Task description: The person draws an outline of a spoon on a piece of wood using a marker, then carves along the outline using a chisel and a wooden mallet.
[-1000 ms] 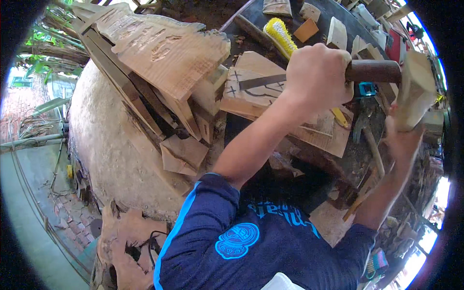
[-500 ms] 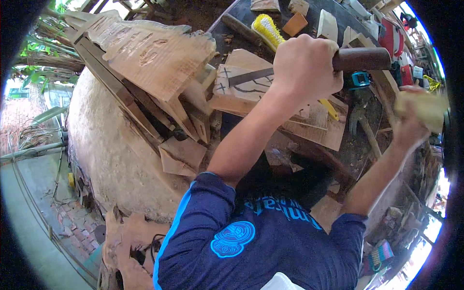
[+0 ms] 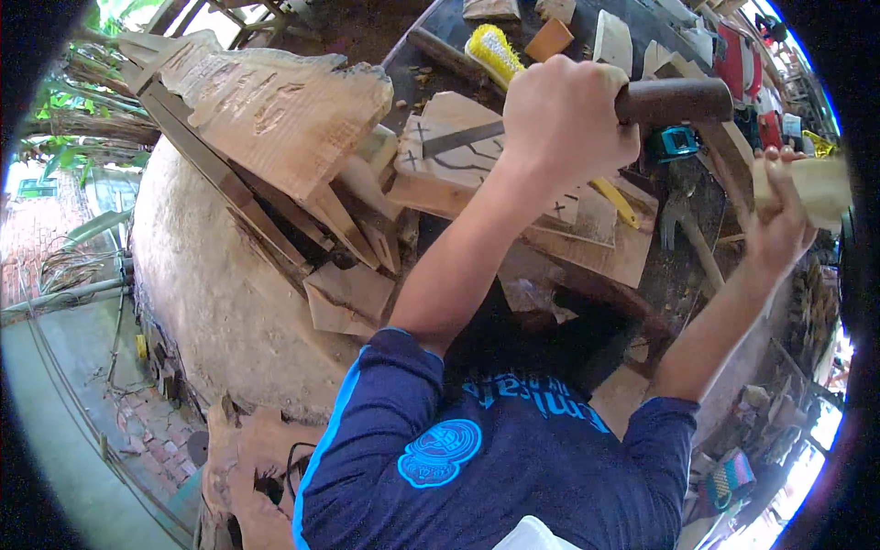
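My left hand (image 3: 564, 119) is closed round a chisel, its dark, thick handle (image 3: 683, 100) sticking out to the right. To the left of that fist the flat grey blade (image 3: 463, 139) lies over a pale wooden piece (image 3: 449, 168) marked with black lines and crosses. This piece rests on other boards (image 3: 632, 247). Out at the right, my right hand (image 3: 779, 225) is raised and grips a pale wooden block (image 3: 811, 191), apart from the chisel handle. Its fingers wrap over the block's near end.
A yellow-handled brush (image 3: 495, 55) lies beyond my left hand. The claw hammer (image 3: 687, 229) and a teal tool (image 3: 676, 143) lie between my arms. At left a large carved slab (image 3: 275, 110) juts out over a pale rounded mass (image 3: 229, 284).
My right hand and its block have moved slightly up and outward, and are less blurred. My left hand still holds the chisel over the marked wood. The whole view has shifted a little.
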A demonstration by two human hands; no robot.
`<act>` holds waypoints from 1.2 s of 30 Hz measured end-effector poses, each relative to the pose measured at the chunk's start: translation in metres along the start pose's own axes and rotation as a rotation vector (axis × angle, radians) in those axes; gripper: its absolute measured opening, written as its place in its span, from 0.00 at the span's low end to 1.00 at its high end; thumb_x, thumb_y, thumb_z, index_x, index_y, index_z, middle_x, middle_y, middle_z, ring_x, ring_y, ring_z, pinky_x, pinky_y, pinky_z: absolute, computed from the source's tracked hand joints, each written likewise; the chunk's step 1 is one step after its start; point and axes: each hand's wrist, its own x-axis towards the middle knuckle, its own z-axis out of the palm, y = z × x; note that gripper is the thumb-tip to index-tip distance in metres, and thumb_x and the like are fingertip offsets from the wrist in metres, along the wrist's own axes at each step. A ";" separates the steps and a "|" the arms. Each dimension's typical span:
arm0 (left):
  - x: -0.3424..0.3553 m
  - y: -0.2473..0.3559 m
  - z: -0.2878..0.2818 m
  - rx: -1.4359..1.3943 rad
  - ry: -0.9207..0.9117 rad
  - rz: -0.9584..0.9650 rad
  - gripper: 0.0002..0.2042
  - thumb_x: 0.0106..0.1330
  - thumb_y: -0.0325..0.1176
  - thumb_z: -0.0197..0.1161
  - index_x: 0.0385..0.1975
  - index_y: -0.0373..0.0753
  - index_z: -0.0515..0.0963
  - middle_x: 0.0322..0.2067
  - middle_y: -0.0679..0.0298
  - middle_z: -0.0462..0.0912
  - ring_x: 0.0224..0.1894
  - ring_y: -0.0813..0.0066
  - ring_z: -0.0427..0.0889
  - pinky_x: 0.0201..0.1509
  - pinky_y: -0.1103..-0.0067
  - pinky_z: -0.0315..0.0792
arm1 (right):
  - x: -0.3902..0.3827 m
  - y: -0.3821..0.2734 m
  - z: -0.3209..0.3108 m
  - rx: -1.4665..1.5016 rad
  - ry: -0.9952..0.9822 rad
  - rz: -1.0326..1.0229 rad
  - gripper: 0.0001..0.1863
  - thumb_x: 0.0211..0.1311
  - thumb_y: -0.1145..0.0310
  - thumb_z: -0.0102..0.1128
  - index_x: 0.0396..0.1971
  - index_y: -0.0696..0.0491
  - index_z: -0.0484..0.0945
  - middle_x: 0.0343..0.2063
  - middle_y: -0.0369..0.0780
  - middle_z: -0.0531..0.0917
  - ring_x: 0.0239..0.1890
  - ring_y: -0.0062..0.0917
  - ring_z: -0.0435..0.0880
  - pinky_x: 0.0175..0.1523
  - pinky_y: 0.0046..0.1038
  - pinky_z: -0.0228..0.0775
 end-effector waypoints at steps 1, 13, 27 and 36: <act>-0.001 -0.002 0.002 0.006 -0.006 -0.005 0.08 0.47 0.41 0.67 0.21 0.44 0.83 0.18 0.55 0.81 0.25 0.51 0.83 0.32 0.63 0.78 | -0.008 -0.008 0.009 -0.338 -0.077 -0.183 0.19 0.47 0.79 0.64 0.43 0.57 0.78 0.35 0.38 0.83 0.41 0.24 0.83 0.50 0.28 0.73; 0.001 -0.007 0.006 0.090 0.032 -0.004 0.08 0.44 0.38 0.67 0.21 0.43 0.85 0.18 0.56 0.82 0.24 0.56 0.84 0.31 0.67 0.79 | -0.013 -0.009 0.014 -0.571 -0.269 -0.123 0.13 0.50 0.75 0.64 0.39 0.55 0.82 0.38 0.37 0.85 0.43 0.23 0.82 0.50 0.29 0.75; -0.007 -0.008 0.020 0.175 -0.134 0.006 0.09 0.46 0.40 0.68 0.23 0.43 0.84 0.22 0.56 0.84 0.28 0.57 0.86 0.34 0.67 0.80 | -0.035 -0.029 0.032 -0.204 -0.004 0.201 0.26 0.43 0.73 0.62 0.49 0.57 0.76 0.43 0.52 0.83 0.45 0.47 0.83 0.54 0.41 0.74; -0.006 -0.017 0.032 0.208 -0.217 -0.008 0.10 0.45 0.39 0.68 0.25 0.41 0.86 0.22 0.54 0.84 0.28 0.56 0.86 0.35 0.67 0.80 | -0.036 -0.011 0.034 -0.511 -0.183 0.032 0.19 0.43 0.76 0.61 0.41 0.59 0.80 0.40 0.49 0.84 0.43 0.43 0.83 0.53 0.38 0.75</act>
